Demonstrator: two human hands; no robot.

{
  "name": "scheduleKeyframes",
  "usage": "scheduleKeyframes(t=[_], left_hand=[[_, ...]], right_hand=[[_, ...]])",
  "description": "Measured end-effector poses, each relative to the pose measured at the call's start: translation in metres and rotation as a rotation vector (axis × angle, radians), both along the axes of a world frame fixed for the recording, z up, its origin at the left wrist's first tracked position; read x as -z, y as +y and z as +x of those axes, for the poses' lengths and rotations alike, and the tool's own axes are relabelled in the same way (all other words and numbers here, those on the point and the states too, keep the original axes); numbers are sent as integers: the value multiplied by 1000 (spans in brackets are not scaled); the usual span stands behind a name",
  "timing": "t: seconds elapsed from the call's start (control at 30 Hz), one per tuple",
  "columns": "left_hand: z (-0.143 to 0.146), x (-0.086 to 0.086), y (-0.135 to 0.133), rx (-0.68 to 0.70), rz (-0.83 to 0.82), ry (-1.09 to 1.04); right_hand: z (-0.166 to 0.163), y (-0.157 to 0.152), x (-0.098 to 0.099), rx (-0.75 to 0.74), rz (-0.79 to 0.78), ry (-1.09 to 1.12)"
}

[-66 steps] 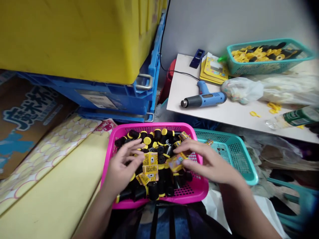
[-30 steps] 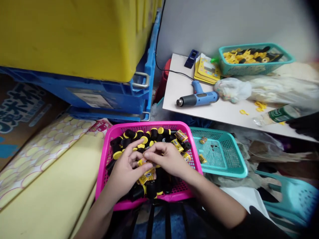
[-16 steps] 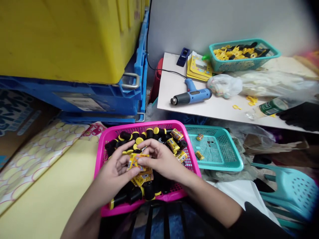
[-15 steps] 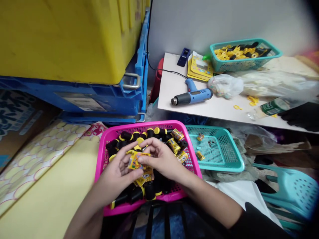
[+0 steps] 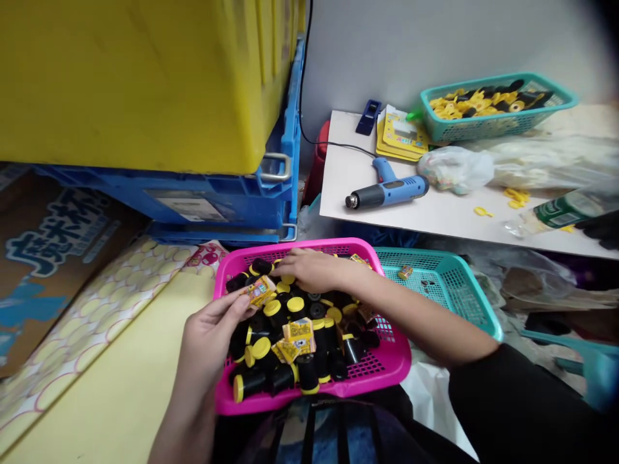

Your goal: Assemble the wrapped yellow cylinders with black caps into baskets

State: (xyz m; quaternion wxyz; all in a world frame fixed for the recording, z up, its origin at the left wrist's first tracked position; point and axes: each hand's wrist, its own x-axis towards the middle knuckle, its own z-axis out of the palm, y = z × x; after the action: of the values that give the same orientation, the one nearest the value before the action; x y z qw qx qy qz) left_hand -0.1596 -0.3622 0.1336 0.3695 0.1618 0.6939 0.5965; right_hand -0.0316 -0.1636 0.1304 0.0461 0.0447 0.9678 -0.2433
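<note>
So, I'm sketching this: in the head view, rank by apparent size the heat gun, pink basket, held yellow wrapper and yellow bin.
1. Yellow bin (partly cropped)
2. Pink basket
3. Heat gun
4. Yellow wrapper in the left hand

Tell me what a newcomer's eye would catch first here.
Likely the big yellow bin, filling the upper left above a blue crate. Next, the pink basket at lower centre, heaped with black, yellow-capped pieces. A blue-and-black heat gun stands out on the white table at right.

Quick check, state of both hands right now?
Left hand: closed, pinching a yellow label.
Right hand: in or over the pink basket, fingertips partly hidden; grip cannot be told.
</note>
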Motion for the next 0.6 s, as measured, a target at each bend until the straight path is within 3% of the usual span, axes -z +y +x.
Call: scheduleKeyframes(t=[0.07, 0.17, 0.23, 0.3, 0.4, 0.47, 0.6], left_hand=[[1, -2, 0, -12, 33, -35], [4, -7, 1, -53, 82, -105], [4, -10, 2, -56, 98, -155], [3, -10, 3, -30, 110, -195], [5, -10, 5, 18, 130, -210], [7, -10, 7, 30, 147, -205], [10, -11, 8, 37, 189, -201]], right_hand=[[-8, 0, 1, -86, 37, -37], [-4, -5, -7, 58, -11, 81], [8, -8, -15, 261, -240, 265], [22, -12, -21, 437, -607, 412], [36, -21, -26, 553, -1059, 495], [40, -27, -26, 544, -1170, 504], [40, -29, -23, 460, -1204, 431]])
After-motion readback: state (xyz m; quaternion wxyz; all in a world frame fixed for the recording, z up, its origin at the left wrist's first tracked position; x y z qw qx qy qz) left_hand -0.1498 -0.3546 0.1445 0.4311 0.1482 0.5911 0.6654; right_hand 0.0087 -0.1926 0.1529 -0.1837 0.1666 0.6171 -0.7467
